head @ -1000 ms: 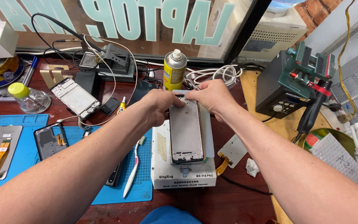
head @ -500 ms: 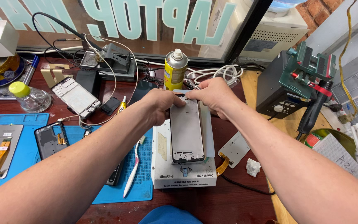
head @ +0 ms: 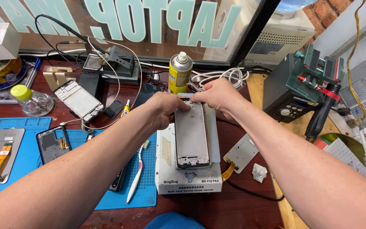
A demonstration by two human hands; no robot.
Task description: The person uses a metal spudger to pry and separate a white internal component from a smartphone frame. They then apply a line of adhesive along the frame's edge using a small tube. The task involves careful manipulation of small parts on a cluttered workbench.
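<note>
A grey phone frame (head: 191, 135) lies lengthwise on a white heating plate box (head: 166, 169) in the middle of the bench. My left hand (head: 166, 108) grips the frame's far left corner, fingers curled on its top edge. My right hand (head: 219, 95) pinches the far right corner of the same frame, and the fingertips of both hands nearly meet. What lies between the fingertips is hidden.
A yellow spray can (head: 179, 73) stands just behind the hands. On the blue mat (head: 26, 131) lie a black phone back (head: 52, 143), a screen part (head: 1, 154) and a toothbrush (head: 135, 178). Another phone frame (head: 78, 101) lies left; a soldering station (head: 291, 95) stands right.
Both hands stay at the far end of the phone frame with only slight finger shifts. The frame has not visibly moved on the box.
</note>
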